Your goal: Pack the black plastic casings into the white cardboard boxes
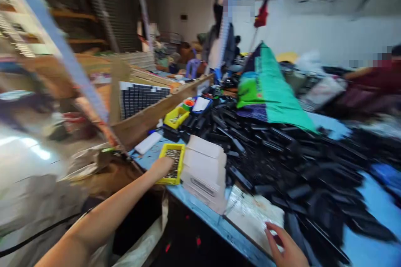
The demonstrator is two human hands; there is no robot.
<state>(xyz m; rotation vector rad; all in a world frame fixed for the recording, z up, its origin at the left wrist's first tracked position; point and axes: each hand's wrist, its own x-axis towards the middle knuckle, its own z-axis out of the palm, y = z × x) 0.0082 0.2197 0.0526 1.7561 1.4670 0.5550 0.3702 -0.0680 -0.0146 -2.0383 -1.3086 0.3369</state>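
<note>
My left hand (163, 166) reaches into a yellow tray (182, 162) of small metal pieces near the table's left edge; its fingers are hidden among them. My right hand (280, 244) is over the right edge of a flat pad wrapped in clear plastic (250, 212), at the front of the blue table (200, 206). Its thumb and forefinger are apart, and nothing shows between them. Between the two hands lies a white cardboard piece (203, 167).
Many black plastic parts (275, 150) are heaped on the table to the right. Behind them lies a green bag (275, 87). Farther up the left edge are a second yellow tray (176, 117) and a wooden board (147, 121). People stand in the background.
</note>
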